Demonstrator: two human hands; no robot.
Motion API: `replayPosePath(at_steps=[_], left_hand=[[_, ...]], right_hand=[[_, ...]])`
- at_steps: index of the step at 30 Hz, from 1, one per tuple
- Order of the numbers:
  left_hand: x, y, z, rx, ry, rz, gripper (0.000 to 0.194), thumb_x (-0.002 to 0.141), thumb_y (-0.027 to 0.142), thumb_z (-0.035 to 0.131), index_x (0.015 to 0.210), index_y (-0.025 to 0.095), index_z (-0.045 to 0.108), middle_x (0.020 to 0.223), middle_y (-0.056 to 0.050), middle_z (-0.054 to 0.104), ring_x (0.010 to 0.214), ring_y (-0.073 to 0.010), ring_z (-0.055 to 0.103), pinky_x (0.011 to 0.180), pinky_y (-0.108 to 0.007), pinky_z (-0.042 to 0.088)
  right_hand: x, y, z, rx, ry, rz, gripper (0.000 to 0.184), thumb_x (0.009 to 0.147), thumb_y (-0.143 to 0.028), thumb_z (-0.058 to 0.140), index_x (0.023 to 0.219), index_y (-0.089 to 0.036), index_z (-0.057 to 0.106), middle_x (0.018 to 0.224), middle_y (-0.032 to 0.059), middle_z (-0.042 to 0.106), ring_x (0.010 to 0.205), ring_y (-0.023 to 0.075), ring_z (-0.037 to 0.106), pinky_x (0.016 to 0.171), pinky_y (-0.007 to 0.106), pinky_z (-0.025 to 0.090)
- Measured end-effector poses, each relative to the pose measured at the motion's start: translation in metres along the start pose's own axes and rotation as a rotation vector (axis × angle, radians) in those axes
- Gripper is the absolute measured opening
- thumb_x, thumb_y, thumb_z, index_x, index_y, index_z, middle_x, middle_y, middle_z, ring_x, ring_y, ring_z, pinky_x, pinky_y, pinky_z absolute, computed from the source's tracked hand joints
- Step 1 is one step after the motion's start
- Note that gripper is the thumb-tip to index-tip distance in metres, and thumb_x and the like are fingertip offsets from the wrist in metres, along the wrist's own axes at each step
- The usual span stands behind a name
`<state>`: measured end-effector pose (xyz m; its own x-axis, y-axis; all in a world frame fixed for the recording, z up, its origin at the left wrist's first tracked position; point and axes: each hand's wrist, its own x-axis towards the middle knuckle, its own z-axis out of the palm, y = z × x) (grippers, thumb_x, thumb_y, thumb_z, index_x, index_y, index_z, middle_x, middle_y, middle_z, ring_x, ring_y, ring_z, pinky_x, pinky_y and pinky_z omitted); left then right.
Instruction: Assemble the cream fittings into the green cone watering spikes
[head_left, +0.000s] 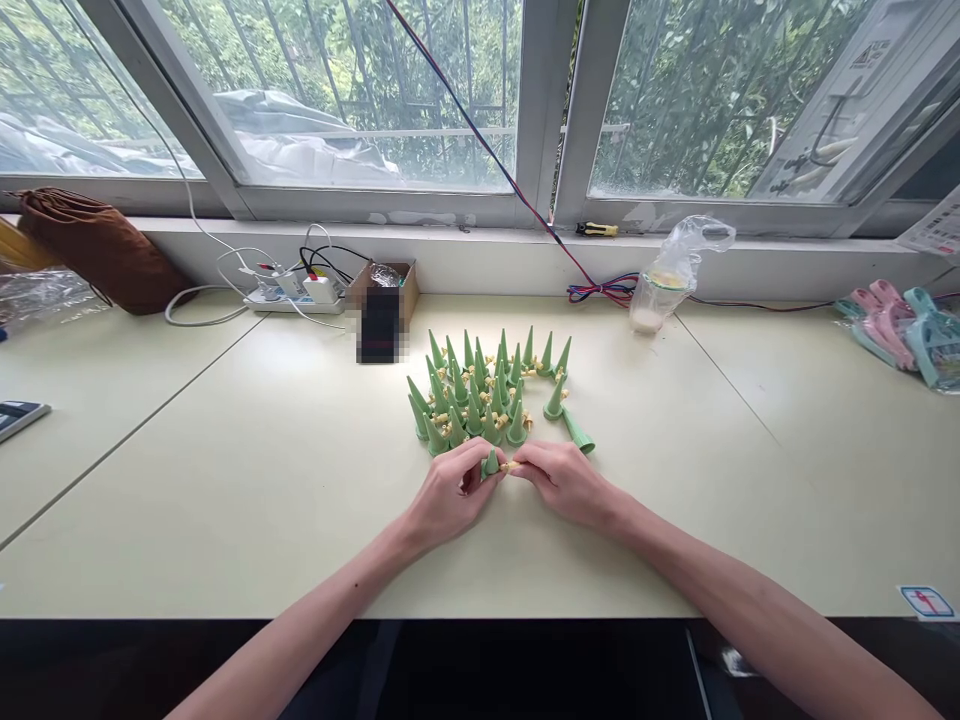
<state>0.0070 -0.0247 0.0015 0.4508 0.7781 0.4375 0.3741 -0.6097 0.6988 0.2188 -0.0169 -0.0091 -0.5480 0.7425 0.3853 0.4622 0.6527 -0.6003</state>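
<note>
My left hand [459, 490] is closed around a small green cone [490, 463], whose tip shows between the fingers. Pinched in my right hand [564, 482] is a small yellow piece [512, 466], which meets the cone's side at the left fingertips. Whether the two are joined I cannot make out. Just beyond my hands stands a cluster of several upright green cones [474, 412] with small yellow pieces among them. To the right of the cluster, one green cone [579, 432] lies tipped over, near an upright cone [554, 400].
A cardboard box [409, 290] and a power strip [281, 300] with cables sit at the back left. A plastic cup in a bag [652, 300] stands at the back right, beside bundled red and blue wires [604, 290]. Pink and blue clips [900, 325] lie far right.
</note>
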Motion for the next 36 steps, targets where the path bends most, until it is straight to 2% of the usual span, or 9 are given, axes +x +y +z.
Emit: replayPosePath(at_steps=[8, 11, 14, 20, 36], left_hand=[[0.0017, 0.0004, 0.0005, -0.003, 0.02, -0.015, 0.006, 0.091, 0.014, 0.059, 0.088, 0.016, 0.063, 0.08, 0.0, 0.061, 0.054, -0.0062, 0.044, 0.05, -0.019, 0.039], [0.0022, -0.0006, 0.0004, -0.001, 0.031, -0.02, 0.005, 0.091, 0.014, 0.06, 0.089, 0.016, 0.063, 0.077, 0.001, 0.058, 0.054, -0.0063, 0.043, 0.05, -0.019, 0.039], [0.0023, -0.0007, 0.0004, 0.003, 0.036, -0.021, 0.004, 0.091, 0.015, 0.06, 0.09, 0.016, 0.064, 0.075, 0.001, 0.057, 0.054, -0.0064, 0.043, 0.05, -0.019, 0.038], [0.0017, -0.0008, 0.0013, -0.013, 0.017, -0.013, 0.006, 0.091, 0.013, 0.058, 0.088, 0.016, 0.063, 0.078, 0.001, 0.058, 0.053, -0.0058, 0.042, 0.05, -0.018, 0.038], [-0.0007, -0.0045, 0.0023, -0.01, -0.013, -0.02, 0.009, 0.091, 0.014, 0.058, 0.082, 0.017, 0.057, 0.084, -0.001, 0.063, 0.055, -0.0071, 0.042, 0.051, -0.02, 0.038]], right_hand=[[0.0014, -0.0028, -0.0013, 0.07, 0.028, 0.04, 0.02, 0.102, -0.025, 0.052, 0.087, -0.018, 0.063, 0.079, 0.0037, 0.066, 0.068, 0.0154, 0.058, 0.063, 0.026, 0.042], [0.0017, -0.0048, -0.0021, 0.09, 0.058, 0.056, 0.01, 0.099, -0.025, 0.058, 0.096, -0.018, 0.064, 0.085, 0.0049, 0.067, 0.068, 0.0151, 0.057, 0.062, 0.026, 0.044], [0.0014, -0.0043, -0.0017, 0.099, 0.064, 0.039, 0.006, 0.097, -0.022, 0.059, 0.096, -0.018, 0.063, 0.086, 0.0049, 0.066, 0.066, 0.0146, 0.055, 0.061, 0.026, 0.043], [0.0007, 0.0009, 0.0017, 0.095, 0.056, 0.02, 0.011, 0.098, -0.02, 0.058, 0.088, -0.018, 0.06, 0.078, 0.0029, 0.064, 0.064, 0.0146, 0.054, 0.06, 0.026, 0.041], [0.0, 0.0015, 0.0015, -0.011, 0.014, -0.011, 0.019, 0.101, -0.021, 0.051, 0.083, -0.018, 0.058, 0.074, 0.0015, 0.06, 0.062, 0.0135, 0.049, 0.059, 0.025, 0.036]])
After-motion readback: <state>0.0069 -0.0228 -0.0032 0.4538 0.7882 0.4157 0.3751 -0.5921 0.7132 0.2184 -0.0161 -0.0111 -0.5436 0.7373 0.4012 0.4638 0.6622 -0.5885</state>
